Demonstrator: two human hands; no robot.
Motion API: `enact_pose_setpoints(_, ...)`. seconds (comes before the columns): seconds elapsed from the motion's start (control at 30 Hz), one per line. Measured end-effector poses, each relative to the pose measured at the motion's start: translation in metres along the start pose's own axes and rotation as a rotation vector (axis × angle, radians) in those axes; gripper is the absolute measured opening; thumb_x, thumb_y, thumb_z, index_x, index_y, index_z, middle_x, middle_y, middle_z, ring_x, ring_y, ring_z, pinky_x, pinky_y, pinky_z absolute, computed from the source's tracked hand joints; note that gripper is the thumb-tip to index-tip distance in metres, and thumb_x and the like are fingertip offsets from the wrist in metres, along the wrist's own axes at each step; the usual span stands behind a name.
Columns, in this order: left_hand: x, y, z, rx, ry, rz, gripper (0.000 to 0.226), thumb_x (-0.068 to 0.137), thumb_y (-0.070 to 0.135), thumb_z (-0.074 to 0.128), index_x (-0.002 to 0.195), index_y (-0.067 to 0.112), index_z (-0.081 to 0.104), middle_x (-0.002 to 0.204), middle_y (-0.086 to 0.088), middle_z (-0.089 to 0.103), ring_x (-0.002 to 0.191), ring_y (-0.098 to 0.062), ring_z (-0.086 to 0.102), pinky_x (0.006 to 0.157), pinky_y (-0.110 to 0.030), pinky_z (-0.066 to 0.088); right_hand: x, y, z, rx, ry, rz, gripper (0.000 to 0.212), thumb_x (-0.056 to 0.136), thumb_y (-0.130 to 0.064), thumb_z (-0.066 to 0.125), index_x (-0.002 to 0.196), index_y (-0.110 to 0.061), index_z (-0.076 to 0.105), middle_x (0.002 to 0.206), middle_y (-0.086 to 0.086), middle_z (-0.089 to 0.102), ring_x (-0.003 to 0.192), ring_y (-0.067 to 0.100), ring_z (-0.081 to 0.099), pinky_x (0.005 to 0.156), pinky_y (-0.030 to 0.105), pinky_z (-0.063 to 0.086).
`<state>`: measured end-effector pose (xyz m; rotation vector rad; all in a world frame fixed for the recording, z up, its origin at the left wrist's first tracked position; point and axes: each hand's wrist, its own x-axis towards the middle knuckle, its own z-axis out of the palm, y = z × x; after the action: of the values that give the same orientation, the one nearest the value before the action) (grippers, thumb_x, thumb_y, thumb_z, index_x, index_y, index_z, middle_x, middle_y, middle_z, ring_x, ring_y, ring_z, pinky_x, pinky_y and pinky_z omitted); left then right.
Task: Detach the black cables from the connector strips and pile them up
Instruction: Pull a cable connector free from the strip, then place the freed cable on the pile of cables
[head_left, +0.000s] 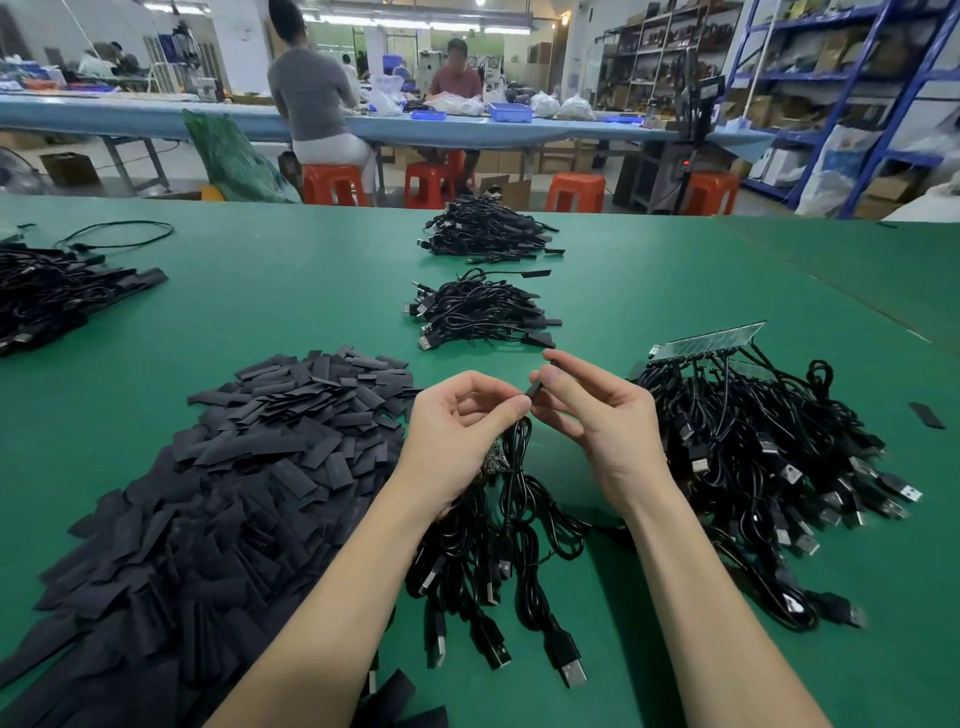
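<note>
My left hand (457, 431) grips a connector strip whose bunch of black USB cables (498, 561) hangs down onto the green table (260, 291). Thumb and fingers of my right hand (597, 421) pinch the small black end piece (535, 388) of one cable, right beside the left fingertips. A heap of cables still on their strips (769, 457) lies to the right, with one greenish strip (711, 340) sticking up at its far edge. Two piles of loose cables lie ahead, the nearer pile (478, 312) and the farther pile (483, 234).
A wide heap of flat black sleeve pieces (218, 493) fills the left foreground. Another cable heap (52, 296) sits at the far left edge. One stray black piece (926, 414) lies at the right. Beyond the table are orange stools, two seated people and shelving.
</note>
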<state>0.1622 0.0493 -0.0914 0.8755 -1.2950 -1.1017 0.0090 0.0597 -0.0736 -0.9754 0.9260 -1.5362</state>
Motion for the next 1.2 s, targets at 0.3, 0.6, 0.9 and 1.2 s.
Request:
enact_pose_setpoints(0.3, 0.0, 0.002, 0.001, 0.002, -0.022, -0.001, 0.011, 0.087, 0.003, 0.076, 0.087, 0.013, 0.07, 0.081, 0.003, 0.074, 0.079, -0.007, 0.069, 0.076, -0.016, 0.052, 0.001, 0.004, 0.004, 0.048, 0.035, 0.001, 0.015, 0.085, -0.005, 0.078, 0.097, -0.013, 0.081, 0.087, 0.012, 0.076, 0.078, 0.021, 0.071, 0.079, 0.033, 0.061)
enact_pose_setpoints(0.6, -0.003, 0.007, 0.007, 0.165, -0.184, -0.121, 0.025, 0.083, 0.01, 0.08, 0.099, 0.014, 0.062, 0.09, 0.001, 0.063, 0.071, -0.005, 0.06, 0.076, -0.014, 0.05, 0.01, -0.009, 0.0, 0.189, 0.221, -0.104, 0.018, 0.088, -0.009, 0.076, 0.106, -0.012, 0.076, 0.089, 0.008, 0.077, 0.074, 0.018, 0.071, 0.069, 0.024, 0.058)
enact_pose_setpoints(0.9, 0.066, 0.03, 0.006, 0.5, 0.018, 0.162, 0.019, 0.086, 0.018, 0.077, 0.087, 0.022, 0.059, 0.084, 0.01, 0.064, 0.062, 0.003, 0.057, 0.067, -0.013, 0.048, 0.013, 0.018, -0.016, -0.738, 0.173, -0.089, 0.006, 0.091, -0.032, 0.07, 0.086, -0.032, 0.074, 0.08, -0.014, 0.074, 0.071, 0.001, 0.07, 0.072, 0.021, 0.054)
enact_pose_setpoints(1.2, 0.161, -0.006, 0.0, 1.612, -0.258, 0.23, 0.013, 0.092, 0.009, 0.058, 0.097, 0.02, 0.054, 0.11, -0.004, 0.064, 0.105, -0.03, 0.058, 0.072, -0.034, 0.039, 0.012, 0.027, -0.012, -1.033, 0.038, -0.077, 0.01, 0.089, -0.038, 0.066, 0.087, -0.032, 0.074, 0.076, -0.022, 0.069, 0.072, -0.003, 0.066, 0.073, 0.023, 0.053)
